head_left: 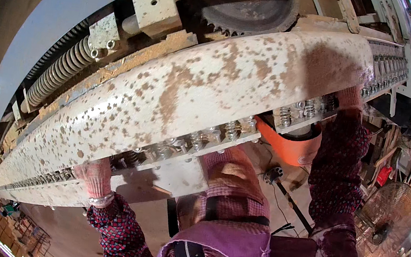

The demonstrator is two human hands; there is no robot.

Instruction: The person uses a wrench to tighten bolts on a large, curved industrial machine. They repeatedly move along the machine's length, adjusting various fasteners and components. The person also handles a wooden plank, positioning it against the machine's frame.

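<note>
A long white panel (195, 90), spotted with brown specks and patches, stretches across the view in front of me. My left hand (94, 180), in a pale pink knit glove, reaches to its near edge at the left. At the right end, my right hand (349, 98) meets the same edge in a similar glove. The panel hides the fingers of both hands, so their grip does not show. Along the near edge runs a row of metal springs and bolts (231, 129) on a pale rail. Patterned dark sleeves cover both forearms.
Beyond the panel are a toothed circular saw blade (251, 11), a pale metal bracket (157, 6) and a thick coil spring (61, 74), with sawdust around them. An orange curved piece (292, 145) hangs below the rail. A caged fan (386, 225) stands at the right.
</note>
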